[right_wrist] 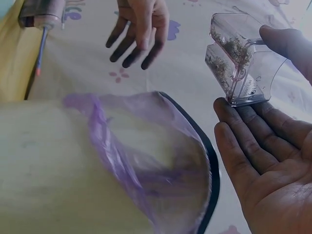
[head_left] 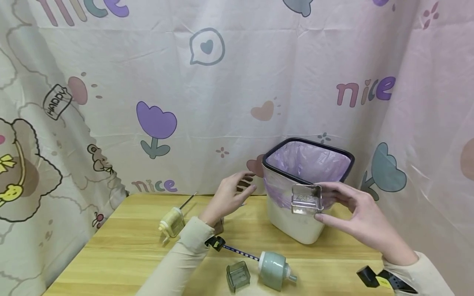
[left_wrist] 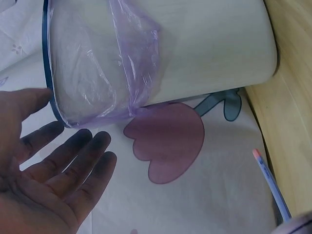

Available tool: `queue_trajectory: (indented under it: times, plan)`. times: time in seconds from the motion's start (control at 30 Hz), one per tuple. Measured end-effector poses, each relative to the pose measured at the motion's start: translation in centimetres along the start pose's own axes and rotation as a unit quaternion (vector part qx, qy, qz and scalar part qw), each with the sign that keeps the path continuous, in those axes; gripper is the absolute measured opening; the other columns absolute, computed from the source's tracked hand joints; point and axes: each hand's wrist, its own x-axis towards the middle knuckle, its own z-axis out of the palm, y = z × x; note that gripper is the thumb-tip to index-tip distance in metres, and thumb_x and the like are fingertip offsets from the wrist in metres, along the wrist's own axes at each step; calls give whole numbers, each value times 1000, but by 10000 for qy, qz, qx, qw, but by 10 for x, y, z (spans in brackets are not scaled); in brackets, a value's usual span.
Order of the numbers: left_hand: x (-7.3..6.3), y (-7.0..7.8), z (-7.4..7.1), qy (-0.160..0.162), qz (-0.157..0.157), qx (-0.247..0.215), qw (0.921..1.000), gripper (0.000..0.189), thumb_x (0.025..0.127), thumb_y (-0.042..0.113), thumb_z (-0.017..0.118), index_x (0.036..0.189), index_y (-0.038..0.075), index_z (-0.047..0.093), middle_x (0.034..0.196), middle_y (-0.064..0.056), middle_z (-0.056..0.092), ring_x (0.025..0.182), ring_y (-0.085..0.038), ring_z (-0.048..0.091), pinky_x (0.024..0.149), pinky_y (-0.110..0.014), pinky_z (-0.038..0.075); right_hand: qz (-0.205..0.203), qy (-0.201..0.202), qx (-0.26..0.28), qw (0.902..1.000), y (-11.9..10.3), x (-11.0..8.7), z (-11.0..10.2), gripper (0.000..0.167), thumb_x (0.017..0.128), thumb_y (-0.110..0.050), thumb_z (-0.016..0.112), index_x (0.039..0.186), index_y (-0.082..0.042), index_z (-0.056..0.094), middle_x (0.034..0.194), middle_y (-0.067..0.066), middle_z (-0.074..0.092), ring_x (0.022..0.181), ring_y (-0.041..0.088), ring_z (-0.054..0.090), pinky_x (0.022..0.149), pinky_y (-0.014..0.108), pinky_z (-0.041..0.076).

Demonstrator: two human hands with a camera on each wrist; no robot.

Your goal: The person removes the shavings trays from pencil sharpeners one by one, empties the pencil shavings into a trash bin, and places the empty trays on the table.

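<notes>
A patterned cloth (head_left: 222,102) hung behind the bench (head_left: 111,255), whose wooden top ran back to it. Toward the far right of the bench stood a white bin (head_left: 292,224), upright, lined with a purple bag (head_left: 314,156) that folded out over its dark rim. The right hand (head_left: 357,213) was at the near right of the bin, its thumb and fingers pinching a clear box. The left hand (head_left: 233,195) hovered just left of the bin, its fingers apart and slightly bent.

A green sharpener (head_left: 273,271) lay on the near part of the bench, and a yellow sharpener (head_left: 173,222) lay farther back on the left. A third sharpener (head_left: 219,226) was mostly hidden behind the left wrist. Just left of the green one sat a small green box (head_left: 238,283). The clear box (head_left: 305,209) was in the air on the near side of the bin. A blue dotted pencil (head_left: 242,253) pointed left from the green sharpener; a dark pencil (head_left: 187,201) stuck out of the yellow one. Pencil shavings (right_wrist: 236,51) lay inside the clear box.
</notes>
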Motion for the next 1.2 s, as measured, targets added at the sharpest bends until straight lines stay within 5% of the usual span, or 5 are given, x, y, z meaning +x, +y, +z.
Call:
queue_trajectory:
  times: [0.27,0.57,0.87,1.2]
  plan:
    - [11,4,8,219,155,85,9996,35,110,21,62,144,11,61,132,-13,73,120,-28,72,96,-42,66,267,181,336,9989,11,2,-19,64,83,7,87,141,-4,64,126,-17,74,110,-4,71,102,6,51]
    - [20,14,13,555,338,211,9977,46,103,25,74,143,7,60,132,-15,69,118,-33,71,92,-46,67,695,244,138,9972,23,8,-36,60,89,-2,85,144,-9,63,126,-22,72,109,-8,70,96,3,52]
    - [32,24,19,591,-185,-407,9973,50,102,35,75,141,9,61,128,-14,70,118,-31,73,101,-40,63,902,269,-49,9955,33,17,-48,56,91,-7,85,143,-10,63,122,-28,70,105,-12,69,88,5,55]
    - [40,18,28,792,-954,-842,9887,48,104,46,68,139,14,62,122,-8,75,111,-24,75,100,-40,63,1053,285,-200,9938,41,31,-57,54,92,-13,86,141,-8,64,120,-30,70,104,-14,68,86,4,54]
